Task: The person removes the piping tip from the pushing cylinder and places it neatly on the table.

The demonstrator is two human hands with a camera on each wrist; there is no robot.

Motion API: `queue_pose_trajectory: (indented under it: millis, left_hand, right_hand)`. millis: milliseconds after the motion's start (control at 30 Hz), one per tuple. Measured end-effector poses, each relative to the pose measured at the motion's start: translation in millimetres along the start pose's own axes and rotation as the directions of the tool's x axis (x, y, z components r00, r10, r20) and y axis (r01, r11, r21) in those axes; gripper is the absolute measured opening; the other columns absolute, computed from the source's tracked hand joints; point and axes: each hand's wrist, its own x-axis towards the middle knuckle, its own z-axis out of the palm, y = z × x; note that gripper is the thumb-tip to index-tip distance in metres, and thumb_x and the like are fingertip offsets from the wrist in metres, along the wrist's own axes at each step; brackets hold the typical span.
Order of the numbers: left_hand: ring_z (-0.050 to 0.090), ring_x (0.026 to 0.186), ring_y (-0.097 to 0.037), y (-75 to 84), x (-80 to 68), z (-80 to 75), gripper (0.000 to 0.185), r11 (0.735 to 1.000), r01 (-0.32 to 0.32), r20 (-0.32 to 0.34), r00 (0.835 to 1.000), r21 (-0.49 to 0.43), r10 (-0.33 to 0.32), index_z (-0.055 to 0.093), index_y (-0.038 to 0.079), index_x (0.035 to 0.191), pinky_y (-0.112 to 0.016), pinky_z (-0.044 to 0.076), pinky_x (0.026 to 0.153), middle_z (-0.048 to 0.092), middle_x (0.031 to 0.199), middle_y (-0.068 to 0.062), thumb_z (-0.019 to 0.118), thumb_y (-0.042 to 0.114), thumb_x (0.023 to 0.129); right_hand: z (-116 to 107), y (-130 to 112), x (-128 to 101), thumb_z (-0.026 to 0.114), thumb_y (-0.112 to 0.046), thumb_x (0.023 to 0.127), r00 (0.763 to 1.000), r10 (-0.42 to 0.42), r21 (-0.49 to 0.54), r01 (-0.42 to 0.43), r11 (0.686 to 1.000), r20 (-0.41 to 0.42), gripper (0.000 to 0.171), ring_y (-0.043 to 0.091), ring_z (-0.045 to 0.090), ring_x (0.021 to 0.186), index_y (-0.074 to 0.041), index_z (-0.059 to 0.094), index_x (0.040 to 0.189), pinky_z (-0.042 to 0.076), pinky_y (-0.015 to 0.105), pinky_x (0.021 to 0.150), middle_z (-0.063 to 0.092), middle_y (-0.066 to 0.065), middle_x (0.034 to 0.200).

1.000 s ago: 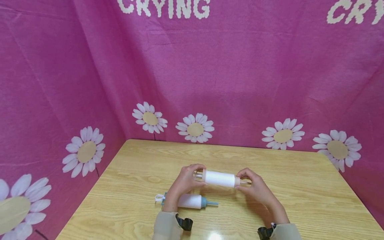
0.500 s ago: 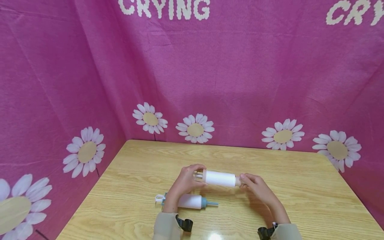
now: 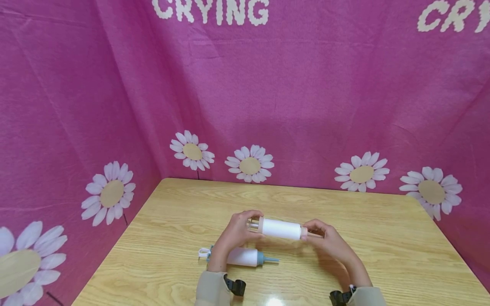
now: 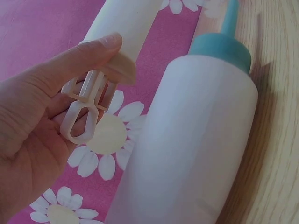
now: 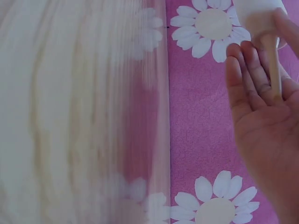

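Both hands hold the white plastic syringe with beige ends (image 3: 281, 228) above the wooden tabletop (image 3: 383, 238): left hand (image 3: 235, 231) still pinching its plunger, right hand (image 3: 329, 242) re-gripping the tip it briefly covered.

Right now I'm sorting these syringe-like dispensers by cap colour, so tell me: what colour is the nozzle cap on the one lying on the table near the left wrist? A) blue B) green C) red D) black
A: the dispenser on the table ends in a blue cap with a thin blue tip, seen also in the left wrist view.
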Motion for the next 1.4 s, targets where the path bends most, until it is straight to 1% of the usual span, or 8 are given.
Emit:
queue_pose_trajectory:
  millis: [267, 400, 533, 667, 767, 967, 1133, 1400]
  left_hand:
    - [0.062, 0.102, -0.018, -2.7, -0.3, 0.3, 0.052, 1.0, 0.018, -0.001, 1.0, 0.016, -0.018, 0.064, 0.016, 0.122, -0.036, 0.054, 0.09, 0.069, 0.119, -0.004, 0.086, 0.024, 0.075]
    - [0.062, 0.103, -0.018, -3.1, -0.6, 0.4, 0.052, 1.0, 0.022, -0.005, 1.0, 0.011, -0.021, 0.064, 0.015, 0.121, -0.036, 0.054, 0.091, 0.069, 0.119, -0.004, 0.086, 0.024, 0.075]
    - [0.062, 0.102, -0.017, -3.2, -0.7, 0.8, 0.052, 1.0, 0.026, -0.006, 1.0, 0.008, -0.026, 0.064, 0.016, 0.121, -0.036, 0.054, 0.091, 0.069, 0.118, -0.003, 0.085, 0.023, 0.075]
    - [0.061, 0.102, -0.016, -2.9, -1.5, 0.9, 0.052, 0.999, 0.039, -0.004, 0.999, 0.0, -0.039, 0.063, 0.017, 0.121, -0.035, 0.053, 0.091, 0.069, 0.119, -0.003, 0.085, 0.023, 0.075]
    - [0.062, 0.102, -0.016, -2.6, -1.6, 0.5, 0.052, 1.0, 0.031, -0.007, 0.999, 0.0, -0.031, 0.063, 0.017, 0.121, -0.035, 0.054, 0.091, 0.069, 0.119, -0.002, 0.085, 0.023, 0.075]
    - [0.063, 0.102, -0.017, -2.9, -0.7, 0.4, 0.05, 1.0, 0.004, -0.013, 1.0, 0.009, -0.004, 0.064, 0.015, 0.12, -0.036, 0.054, 0.091, 0.07, 0.117, -0.003, 0.085, 0.023, 0.075]
    - [0.062, 0.103, -0.018, -3.1, -1.0, -0.4, 0.052, 1.0, 0.017, -0.01, 1.0, 0.0, -0.017, 0.064, 0.014, 0.121, -0.038, 0.053, 0.093, 0.069, 0.118, -0.004, 0.086, 0.023, 0.075]
    - [0.062, 0.102, -0.018, -3.7, -0.7, -2.2, 0.052, 1.0, 0.01, -0.014, 1.0, -0.001, -0.01, 0.064, 0.013, 0.12, -0.038, 0.053, 0.092, 0.069, 0.117, -0.005, 0.086, 0.023, 0.074]
  right_hand:
    - [4.6, 1.2, -0.2, 0.079, -0.021, 0.081, 0.994, -0.08, -0.118, 0.071, 0.99, -0.076, 0.035, 0.001, 0.058, 0.101, -0.012, 0.063, 0.111, 0.05, 0.037, 0.092, 0.064, 0.009, 0.116]
    - [5.2, 0.7, 0.2, 0.078, -0.022, 0.082, 0.993, -0.094, -0.137, 0.083, 0.987, -0.075, 0.038, 0.002, 0.058, 0.106, -0.012, 0.062, 0.115, 0.051, 0.033, 0.093, 0.063, 0.009, 0.12]
    - [3.7, -2.1, 1.1, 0.065, -0.027, 0.094, 0.998, 0.002, -0.082, -0.007, 0.997, -0.063, 0.036, 0.007, 0.057, 0.105, -0.005, 0.058, 0.122, 0.051, 0.027, 0.09, 0.061, 0.013, 0.123]
    - [0.3, -4.2, 2.5, 0.045, -0.033, 0.105, 0.994, 0.106, -0.003, -0.106, 0.994, -0.025, 0.044, 0.011, 0.062, 0.089, 0.007, 0.059, 0.116, 0.055, 0.029, 0.081, 0.066, 0.017, 0.104]
    - [-1.3, -4.5, 2.6, 0.04, -0.032, 0.106, 0.993, 0.113, 0.019, -0.114, 0.993, 0.02, 0.049, 0.013, 0.064, 0.078, 0.012, 0.062, 0.109, 0.057, 0.03, 0.075, 0.068, 0.017, 0.088]
    - [-2.1, -8.5, 0.1, 0.047, -0.029, 0.104, 0.993, 0.115, 0.021, -0.116, 0.993, 0.04, 0.042, 0.015, 0.062, 0.076, 0.009, 0.064, 0.103, 0.054, 0.031, 0.074, 0.068, 0.014, 0.085]
    - [-0.7, -8.4, -1.8, 0.059, -0.025, 0.098, 0.993, 0.115, 0.065, -0.118, 0.991, 0.037, 0.033, 0.011, 0.063, 0.091, 0.006, 0.06, 0.111, 0.055, 0.033, 0.081, 0.065, 0.01, 0.103]
    - [1.8, -1.2, -0.3, 0.07, -0.017, 0.09, 1.0, -0.017, -0.003, 0.017, 1.0, -0.015, 0.031, 0.005, 0.06, 0.107, -0.003, 0.059, 0.115, 0.05, 0.027, 0.092, 0.065, 0.008, 0.112]
